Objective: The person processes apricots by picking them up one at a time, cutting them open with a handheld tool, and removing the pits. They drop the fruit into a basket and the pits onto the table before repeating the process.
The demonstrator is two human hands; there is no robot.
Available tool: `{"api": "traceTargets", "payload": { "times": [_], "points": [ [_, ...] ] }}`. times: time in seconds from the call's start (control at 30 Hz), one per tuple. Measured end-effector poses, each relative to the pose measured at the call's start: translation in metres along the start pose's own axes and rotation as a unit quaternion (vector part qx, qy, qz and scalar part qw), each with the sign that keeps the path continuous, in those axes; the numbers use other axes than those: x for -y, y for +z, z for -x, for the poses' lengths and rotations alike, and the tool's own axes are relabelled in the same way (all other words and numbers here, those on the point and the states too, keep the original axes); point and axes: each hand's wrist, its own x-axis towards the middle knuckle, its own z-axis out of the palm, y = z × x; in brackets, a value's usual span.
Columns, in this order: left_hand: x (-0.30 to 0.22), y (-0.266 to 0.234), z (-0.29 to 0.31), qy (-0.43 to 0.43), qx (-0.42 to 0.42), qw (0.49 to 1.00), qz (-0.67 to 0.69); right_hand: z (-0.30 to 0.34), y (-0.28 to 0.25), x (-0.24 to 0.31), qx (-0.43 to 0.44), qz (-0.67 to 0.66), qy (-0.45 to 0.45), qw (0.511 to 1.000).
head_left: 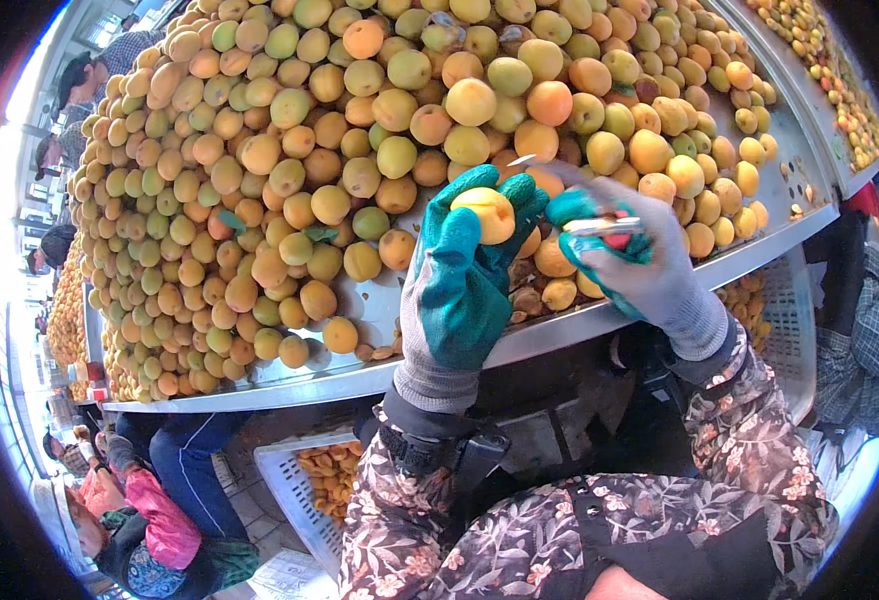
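- Left hand (460, 285), centre frame: its grip pinches one apricot (487, 214) up clear of the desk (560, 335).
- Right hand (650, 270), just beside: grip pressed around a small knife (600, 226), blade toward the fruit.

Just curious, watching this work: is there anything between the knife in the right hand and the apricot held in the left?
Nothing visible. The left hand holds the apricot up, and the knife in the right hand points toward it across open space.

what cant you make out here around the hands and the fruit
Head view only:
- Knife in the right hand: handle hidden by the glove, blade blurred.
- Apricot in the left hand: underside hidden by the fingers.
- White crate below the metal table: partly hidden by the sleeve.
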Motion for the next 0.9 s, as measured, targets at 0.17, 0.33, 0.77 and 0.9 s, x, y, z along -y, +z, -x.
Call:
{"api": "traceTargets", "payload": {
  "times": [0.17, 0.33, 0.77, 0.9],
  "points": [
    [-0.024, -0.012, -0.007, -0.258, 0.035, 0.822, 0.506, -0.010, -0.005, 0.009, -0.004, -0.063, -0.063, 0.996],
    [-0.020, -0.015, -0.004, -0.231, 0.097, 0.855, 0.454, -0.024, -0.014, 0.018, 0.102, 0.034, -0.131, 0.986],
    [-0.020, 0.001, 0.008, -0.196, 0.061, 0.903, 0.378, -0.012, -0.011, 0.012, 0.062, 0.017, -0.077, 0.995],
    [-0.023, -0.006, 0.004, -0.262, 0.092, 0.858, 0.432, 0.006, -0.012, -0.007, -0.037, -0.335, 0.155, 0.929]
  ]
}}
